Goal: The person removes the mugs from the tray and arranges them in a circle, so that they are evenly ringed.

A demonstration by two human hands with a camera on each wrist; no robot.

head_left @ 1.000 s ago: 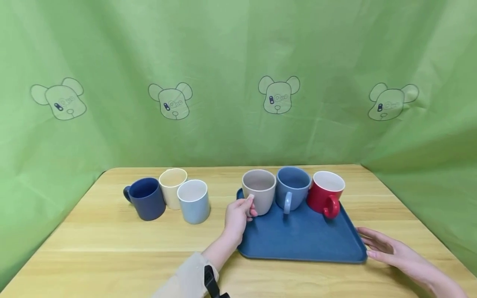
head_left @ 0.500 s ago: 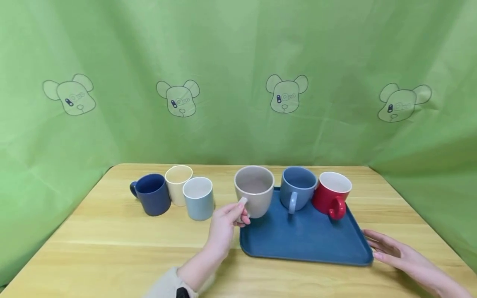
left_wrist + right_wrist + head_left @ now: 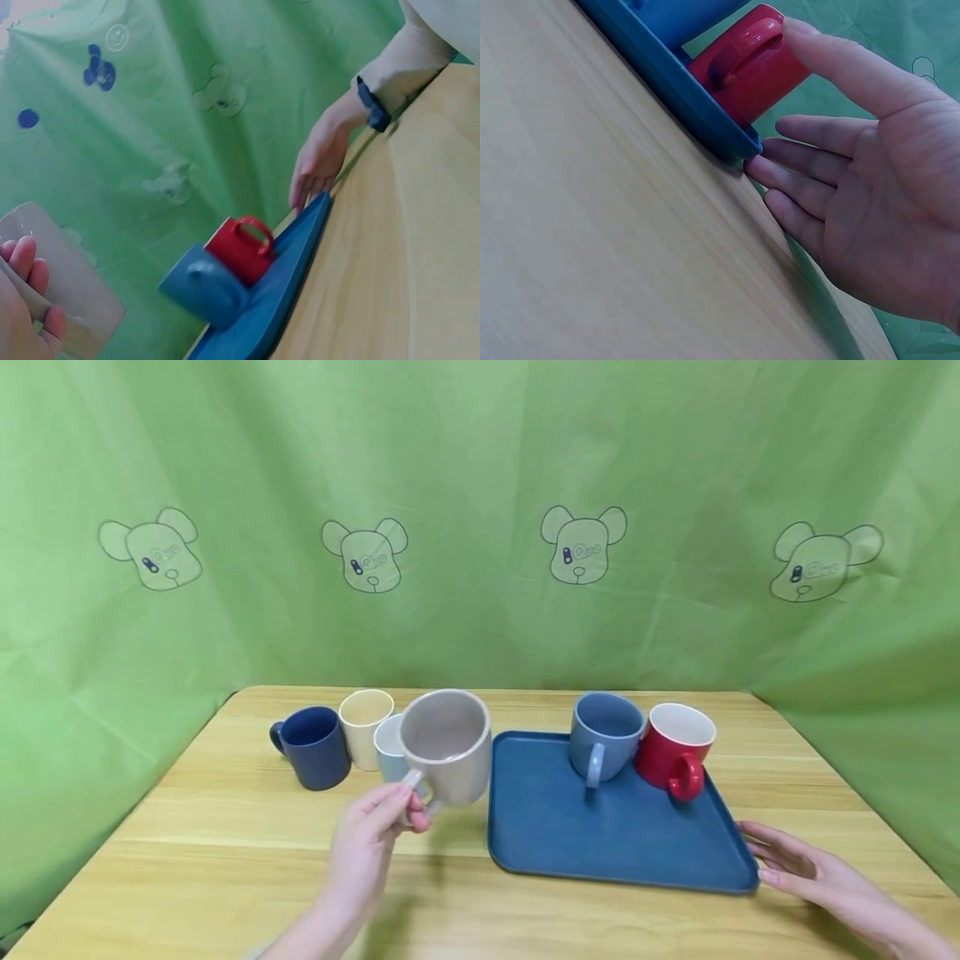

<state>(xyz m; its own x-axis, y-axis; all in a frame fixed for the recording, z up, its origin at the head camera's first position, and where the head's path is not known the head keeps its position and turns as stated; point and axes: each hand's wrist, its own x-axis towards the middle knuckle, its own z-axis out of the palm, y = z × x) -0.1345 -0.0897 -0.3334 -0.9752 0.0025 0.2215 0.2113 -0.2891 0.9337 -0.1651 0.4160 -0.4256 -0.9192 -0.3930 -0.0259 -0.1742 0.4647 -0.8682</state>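
Nearest to the person are the two hands, both above the wooden table [image 3: 225, 877]. The left hand [image 3: 367, 839] pinches the handle of the grey mug [image 3: 447, 762] between the thumb and the curled fingers. This mug is in the air, a little tilted, just to the left of the tray, and its mouth looks up. The right hand [image 3: 813, 878] has its fingers loosely stretched and apart from the thumb; the fingertips are at the right edge of the blue tray [image 3: 600, 847], near its front corner. I cannot tell surely how firmly they touch it. Around the right wrist is a dark band [image 3: 373, 105].

The tray lies flat on the table. At its back part stand the medium blue mug [image 3: 607, 743] and, close to its right, the red mug [image 3: 671, 756], which is white inside. Both handles point toward the person.

On the left part of the table, three mugs stand upright in a group: the dark blue mug [image 3: 322, 758] with its handle to the left, the light blue mug [image 3: 389, 756], partly hidden behind the grey one, and the cream mug [image 3: 363, 735], farther back between them.

Behind everything hangs the green cloth [image 3: 450, 635], with outlined bear heads.
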